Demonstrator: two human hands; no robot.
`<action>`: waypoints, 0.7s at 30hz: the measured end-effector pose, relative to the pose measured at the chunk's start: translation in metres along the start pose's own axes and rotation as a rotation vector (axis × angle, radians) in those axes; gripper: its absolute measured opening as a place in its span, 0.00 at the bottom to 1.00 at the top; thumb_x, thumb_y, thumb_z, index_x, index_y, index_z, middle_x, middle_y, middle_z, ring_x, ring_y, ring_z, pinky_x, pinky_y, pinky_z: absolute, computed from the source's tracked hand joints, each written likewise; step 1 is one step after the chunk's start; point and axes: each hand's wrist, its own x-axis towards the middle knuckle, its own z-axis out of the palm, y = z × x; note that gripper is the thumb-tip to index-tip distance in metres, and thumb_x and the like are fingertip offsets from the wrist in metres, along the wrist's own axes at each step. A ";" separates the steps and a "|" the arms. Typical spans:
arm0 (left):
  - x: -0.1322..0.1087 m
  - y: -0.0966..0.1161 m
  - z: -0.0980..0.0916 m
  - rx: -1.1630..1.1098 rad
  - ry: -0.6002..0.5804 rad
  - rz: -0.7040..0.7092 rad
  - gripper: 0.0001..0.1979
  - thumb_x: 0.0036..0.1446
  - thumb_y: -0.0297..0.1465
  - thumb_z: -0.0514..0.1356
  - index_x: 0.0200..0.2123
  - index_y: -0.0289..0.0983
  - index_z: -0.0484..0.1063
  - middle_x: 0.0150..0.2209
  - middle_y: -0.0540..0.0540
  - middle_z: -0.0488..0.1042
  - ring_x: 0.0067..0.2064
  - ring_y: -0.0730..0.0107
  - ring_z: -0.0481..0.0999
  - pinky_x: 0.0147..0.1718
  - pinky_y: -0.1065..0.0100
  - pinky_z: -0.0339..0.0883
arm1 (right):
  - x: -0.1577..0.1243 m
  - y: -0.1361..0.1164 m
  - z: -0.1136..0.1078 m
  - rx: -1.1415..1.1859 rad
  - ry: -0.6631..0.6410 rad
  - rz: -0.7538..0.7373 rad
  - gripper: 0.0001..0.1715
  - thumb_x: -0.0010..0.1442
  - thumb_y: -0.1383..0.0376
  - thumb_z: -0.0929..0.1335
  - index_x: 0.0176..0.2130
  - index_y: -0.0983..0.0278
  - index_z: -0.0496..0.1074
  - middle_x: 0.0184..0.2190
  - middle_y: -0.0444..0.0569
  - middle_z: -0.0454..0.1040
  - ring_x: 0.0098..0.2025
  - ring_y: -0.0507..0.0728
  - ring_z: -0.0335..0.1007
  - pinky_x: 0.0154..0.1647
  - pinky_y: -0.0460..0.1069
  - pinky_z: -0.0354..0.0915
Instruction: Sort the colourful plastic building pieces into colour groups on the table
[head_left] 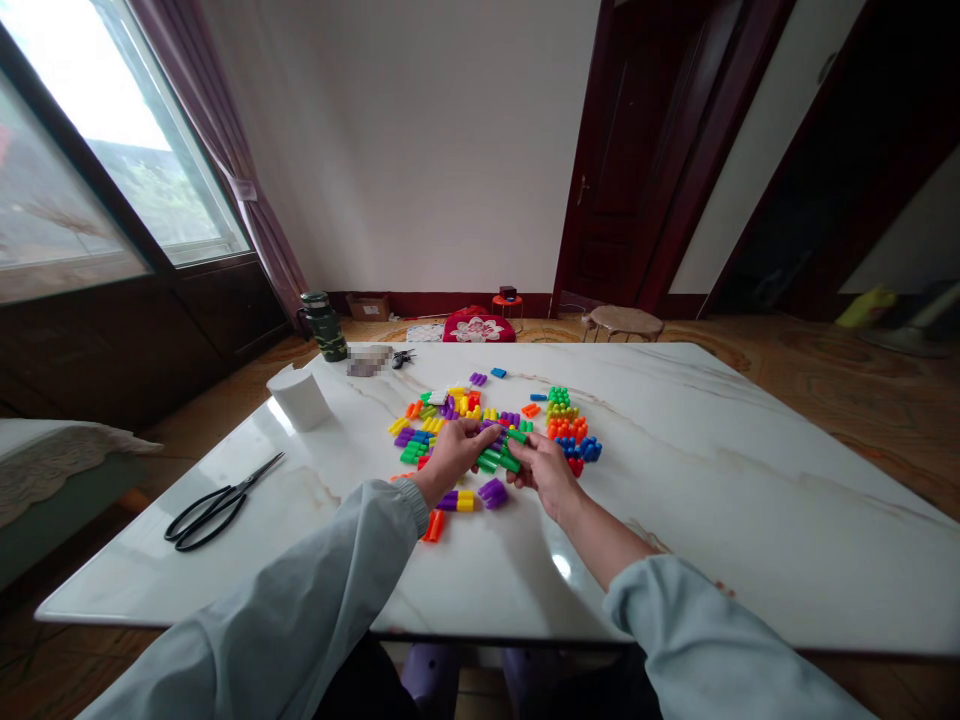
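Observation:
Both hands meet over a heap of bright plastic building blocks at the middle of the table. My left hand (455, 455) is closed, its thumb across a cluster of green building blocks (498, 460) with some purple beside it. On the other side, my right hand (546, 470) pinches the right end of the green cluster. The fingers partly hide how these pieces join. Just below lie a purple block (493, 493) and a yellow block (465, 501). Orange blocks (433, 526) rest nearest me. To the right stand grouped orange pegs (568, 429) and blue pegs (589, 449).
Black-handled scissors (214, 510) lie on the left of the white marble-patterned table (750, 520). A toilet paper roll (298, 398) and a camouflage flask (324, 327) stand at the far left, with small dark keys (403, 358) nearby. A round stool (624, 321) is beyond the table.

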 end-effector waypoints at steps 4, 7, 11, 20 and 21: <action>0.001 -0.002 0.002 -0.017 0.031 0.019 0.24 0.48 0.51 0.65 0.22 0.35 0.69 0.16 0.54 0.66 0.15 0.78 0.64 0.11 0.76 0.59 | 0.001 -0.002 0.001 -0.020 0.023 -0.003 0.12 0.51 0.62 0.72 0.33 0.65 0.69 0.16 0.42 0.70 0.16 0.51 0.65 0.13 0.43 0.55; 0.000 -0.003 0.005 0.001 0.064 0.051 0.23 0.48 0.51 0.64 0.21 0.35 0.67 0.16 0.54 0.66 0.14 0.79 0.63 0.11 0.76 0.57 | 0.001 -0.002 0.005 -0.052 0.044 -0.041 0.09 0.52 0.63 0.71 0.32 0.66 0.68 0.14 0.42 0.69 0.14 0.50 0.64 0.12 0.42 0.54; -0.003 0.001 0.006 -0.007 0.093 0.071 0.23 0.48 0.50 0.64 0.21 0.35 0.68 0.16 0.54 0.65 0.14 0.79 0.63 0.10 0.77 0.56 | 0.001 -0.005 0.005 -0.042 0.057 -0.052 0.07 0.53 0.64 0.70 0.31 0.65 0.68 0.14 0.41 0.68 0.14 0.50 0.64 0.12 0.42 0.54; 0.012 -0.010 -0.021 -0.187 0.411 -0.122 0.19 0.44 0.46 0.66 0.24 0.35 0.69 0.16 0.55 0.64 0.16 0.77 0.65 0.14 0.75 0.61 | 0.007 -0.002 -0.003 -0.067 0.172 0.034 0.10 0.54 0.64 0.70 0.36 0.63 0.66 0.15 0.38 0.67 0.14 0.49 0.62 0.11 0.40 0.53; 0.013 -0.011 -0.017 -0.163 0.366 -0.121 0.20 0.43 0.46 0.67 0.22 0.35 0.69 0.15 0.55 0.63 0.16 0.77 0.64 0.14 0.75 0.60 | 0.008 0.003 0.003 -0.146 0.126 0.063 0.10 0.54 0.64 0.70 0.36 0.63 0.67 0.15 0.38 0.67 0.13 0.50 0.63 0.11 0.41 0.55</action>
